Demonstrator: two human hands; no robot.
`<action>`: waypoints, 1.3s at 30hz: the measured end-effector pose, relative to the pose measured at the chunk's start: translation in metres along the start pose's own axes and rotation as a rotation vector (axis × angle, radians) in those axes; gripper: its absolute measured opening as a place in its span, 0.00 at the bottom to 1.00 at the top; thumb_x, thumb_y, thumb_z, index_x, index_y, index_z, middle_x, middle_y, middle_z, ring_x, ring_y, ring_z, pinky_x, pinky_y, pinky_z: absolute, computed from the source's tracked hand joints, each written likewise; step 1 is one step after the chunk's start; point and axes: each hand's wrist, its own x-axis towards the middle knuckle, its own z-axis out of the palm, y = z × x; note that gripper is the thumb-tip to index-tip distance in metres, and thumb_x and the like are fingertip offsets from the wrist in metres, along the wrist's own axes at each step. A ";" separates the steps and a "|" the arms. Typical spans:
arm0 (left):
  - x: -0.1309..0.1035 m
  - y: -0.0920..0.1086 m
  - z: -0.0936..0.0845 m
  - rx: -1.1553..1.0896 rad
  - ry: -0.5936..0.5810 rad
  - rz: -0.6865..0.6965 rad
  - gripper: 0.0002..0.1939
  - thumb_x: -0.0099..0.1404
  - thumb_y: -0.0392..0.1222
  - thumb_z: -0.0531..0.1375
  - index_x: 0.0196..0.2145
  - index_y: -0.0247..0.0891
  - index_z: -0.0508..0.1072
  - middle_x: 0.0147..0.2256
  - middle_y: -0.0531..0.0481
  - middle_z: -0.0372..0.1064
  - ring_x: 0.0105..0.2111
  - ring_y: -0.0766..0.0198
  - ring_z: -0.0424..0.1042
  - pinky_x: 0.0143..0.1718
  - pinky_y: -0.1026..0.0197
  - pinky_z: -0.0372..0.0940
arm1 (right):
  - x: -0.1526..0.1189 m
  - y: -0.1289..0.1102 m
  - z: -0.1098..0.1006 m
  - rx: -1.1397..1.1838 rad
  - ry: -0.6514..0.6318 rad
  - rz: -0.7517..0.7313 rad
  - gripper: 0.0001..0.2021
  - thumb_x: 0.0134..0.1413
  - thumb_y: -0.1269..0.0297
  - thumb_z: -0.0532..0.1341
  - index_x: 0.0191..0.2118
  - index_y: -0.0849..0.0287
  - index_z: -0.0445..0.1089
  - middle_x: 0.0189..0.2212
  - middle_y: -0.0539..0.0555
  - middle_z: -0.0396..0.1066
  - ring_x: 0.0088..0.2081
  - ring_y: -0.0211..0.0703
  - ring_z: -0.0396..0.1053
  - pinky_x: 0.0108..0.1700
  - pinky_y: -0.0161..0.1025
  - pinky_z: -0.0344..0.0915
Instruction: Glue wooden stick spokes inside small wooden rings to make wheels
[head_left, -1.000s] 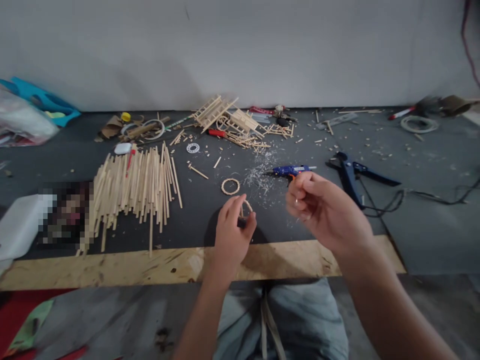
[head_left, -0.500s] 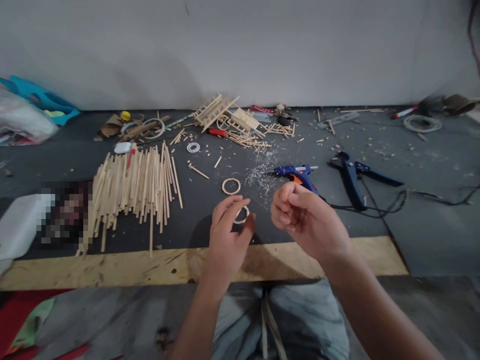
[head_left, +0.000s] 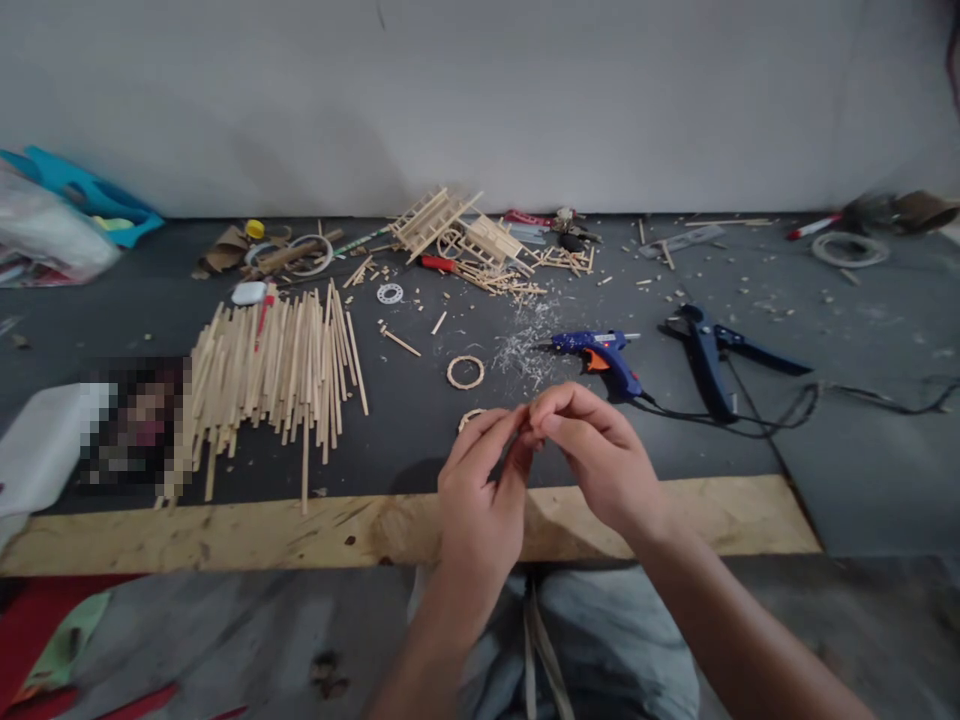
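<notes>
My left hand (head_left: 484, 475) and my right hand (head_left: 596, 450) meet at their fingertips above the front of the dark table. Both are closed in a pinch, and whatever lies between the fingertips is too small or hidden to make out. Just beyond them a wooden ring (head_left: 466, 372) lies flat on the table. A second ring (head_left: 469, 418) shows only its upper edge behind my left fingers. The blue glue gun (head_left: 600, 350) rests beyond my right hand, its nozzle pointing left amid white glue strands.
A spread of thin wooden sticks (head_left: 277, 370) covers the left side. Blue cutters (head_left: 709, 365) and a black cable lie to the right. Small wooden frames (head_left: 435, 225), offcuts and a white disc (head_left: 389, 293) are farther back. A wooden strip (head_left: 247, 535) edges the table.
My left hand has moved slightly right, off the nearer ring. My right hand has moved left and down, and its fingertips now touch those of my left hand.
</notes>
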 end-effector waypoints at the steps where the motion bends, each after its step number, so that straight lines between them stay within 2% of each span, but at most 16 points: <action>1: 0.001 -0.001 0.000 0.012 0.022 0.016 0.11 0.63 0.38 0.57 0.43 0.40 0.74 0.41 0.47 0.73 0.42 0.62 0.71 0.44 0.61 0.66 | 0.000 0.001 0.000 -0.014 -0.006 -0.016 0.05 0.54 0.70 0.58 0.30 0.56 0.69 0.27 0.47 0.67 0.32 0.34 0.64 0.38 0.33 0.60; 7: 0.000 -0.008 -0.001 -0.027 0.078 -0.037 0.09 0.61 0.39 0.59 0.39 0.41 0.77 0.38 0.48 0.75 0.38 0.63 0.74 0.40 0.61 0.68 | -0.003 0.003 0.000 -0.090 -0.015 -0.029 0.04 0.55 0.69 0.58 0.30 0.56 0.68 0.28 0.48 0.67 0.33 0.35 0.63 0.39 0.34 0.60; 13: -0.003 -0.016 0.001 -0.124 0.092 -0.212 0.07 0.58 0.43 0.62 0.35 0.41 0.78 0.34 0.49 0.76 0.34 0.62 0.75 0.38 0.60 0.70 | -0.004 0.002 0.001 -0.093 -0.011 0.012 0.04 0.55 0.67 0.58 0.30 0.56 0.67 0.28 0.49 0.66 0.34 0.37 0.64 0.40 0.37 0.60; 18: -0.005 -0.015 0.001 -0.186 0.086 -0.333 0.08 0.56 0.45 0.64 0.32 0.39 0.77 0.29 0.50 0.77 0.29 0.64 0.75 0.31 0.63 0.69 | -0.004 0.002 0.000 -0.089 -0.012 0.028 0.04 0.54 0.68 0.58 0.30 0.57 0.67 0.27 0.49 0.66 0.33 0.36 0.64 0.39 0.36 0.60; 20: -0.004 -0.012 -0.001 -0.184 0.045 -0.322 0.07 0.56 0.44 0.63 0.31 0.39 0.77 0.28 0.51 0.77 0.28 0.64 0.74 0.31 0.64 0.69 | -0.003 0.002 -0.001 -0.110 -0.003 0.044 0.04 0.54 0.68 0.58 0.30 0.57 0.67 0.27 0.48 0.66 0.32 0.35 0.63 0.38 0.35 0.60; 25: 0.000 -0.004 -0.008 -0.136 -0.171 -0.213 0.05 0.58 0.43 0.62 0.28 0.41 0.77 0.27 0.53 0.76 0.27 0.65 0.73 0.31 0.64 0.68 | -0.003 -0.002 -0.003 -0.183 0.013 0.097 0.04 0.52 0.68 0.58 0.28 0.58 0.68 0.24 0.47 0.64 0.28 0.33 0.60 0.32 0.33 0.58; 31: 0.000 -0.002 -0.009 -0.164 -0.254 -0.146 0.07 0.63 0.42 0.57 0.30 0.39 0.73 0.29 0.53 0.73 0.30 0.66 0.71 0.33 0.65 0.65 | -0.002 0.000 -0.008 -0.165 0.025 0.117 0.04 0.51 0.68 0.58 0.28 0.58 0.68 0.22 0.47 0.62 0.26 0.33 0.58 0.31 0.33 0.56; 33: -0.002 -0.003 -0.009 -0.208 -0.242 -0.166 0.08 0.63 0.43 0.56 0.30 0.39 0.71 0.29 0.52 0.72 0.29 0.67 0.70 0.33 0.66 0.65 | -0.001 0.001 -0.010 -0.136 0.057 0.120 0.04 0.52 0.68 0.58 0.27 0.58 0.67 0.21 0.47 0.61 0.25 0.33 0.57 0.30 0.33 0.55; 39: -0.002 -0.005 -0.006 -0.316 -0.042 -0.241 0.08 0.64 0.44 0.56 0.32 0.37 0.70 0.31 0.51 0.70 0.32 0.66 0.69 0.35 0.65 0.65 | -0.004 0.005 -0.007 -0.192 0.044 0.157 0.05 0.52 0.65 0.59 0.28 0.58 0.68 0.21 0.47 0.61 0.25 0.33 0.57 0.29 0.33 0.55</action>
